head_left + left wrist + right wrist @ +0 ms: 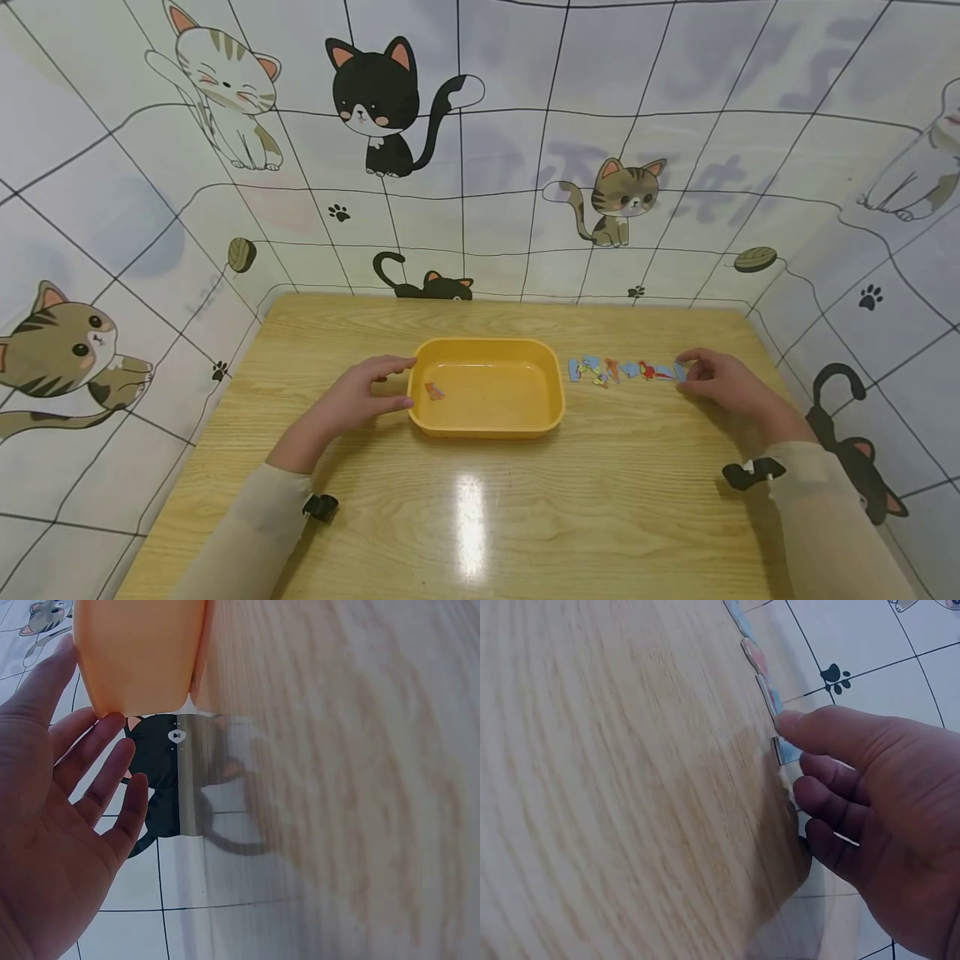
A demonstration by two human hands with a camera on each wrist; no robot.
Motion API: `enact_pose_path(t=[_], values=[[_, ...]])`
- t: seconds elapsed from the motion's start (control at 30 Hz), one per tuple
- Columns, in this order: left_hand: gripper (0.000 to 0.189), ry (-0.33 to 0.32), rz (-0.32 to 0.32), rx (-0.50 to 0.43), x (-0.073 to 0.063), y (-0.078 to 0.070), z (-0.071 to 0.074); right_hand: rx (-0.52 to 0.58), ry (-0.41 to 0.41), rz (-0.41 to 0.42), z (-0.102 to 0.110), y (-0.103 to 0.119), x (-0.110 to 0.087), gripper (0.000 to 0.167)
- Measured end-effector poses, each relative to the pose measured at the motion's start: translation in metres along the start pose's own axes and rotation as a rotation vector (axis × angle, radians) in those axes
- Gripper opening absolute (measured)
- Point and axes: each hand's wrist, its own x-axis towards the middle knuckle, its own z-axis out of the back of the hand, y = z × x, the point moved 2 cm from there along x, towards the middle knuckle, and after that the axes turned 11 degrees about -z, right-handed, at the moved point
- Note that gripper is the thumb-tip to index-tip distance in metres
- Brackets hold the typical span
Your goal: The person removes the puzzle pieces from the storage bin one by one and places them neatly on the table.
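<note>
A yellow plastic tray stands on the wooden table, with one small orange puzzle piece inside near its left end. My left hand is at the tray's left end, thumb and fingertips touching its outer wall, the fingers fairly straight. To the right of the tray runs a row of small cardboard puzzle pieces, mostly blue with red, orange and yellow parts. At the row's right end my right hand pinches a blue puzzle piece between thumb and finger, close to the tabletop.
The light wooden table reflects a bright streak of light near its front. Behind it and on both sides rises a white wall covering with black grid lines and cartoon cats. Dark straps sit on both wrists.
</note>
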Motion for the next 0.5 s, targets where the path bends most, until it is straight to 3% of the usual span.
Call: enact_pose_path(t=[0.27, 0.5], values=[[0.070, -0.003, 0.005, 0.007, -0.001, -0.001, 0.000, 0.048, -0.118, -0.001, 0.000, 0.011, -0.006, 0.049], [0.070, -0.002, 0.028, 0.008, -0.002, -0.002, 0.001, 0.095, -0.166, 0.067, -0.005, 0.051, -0.012, 0.042]])
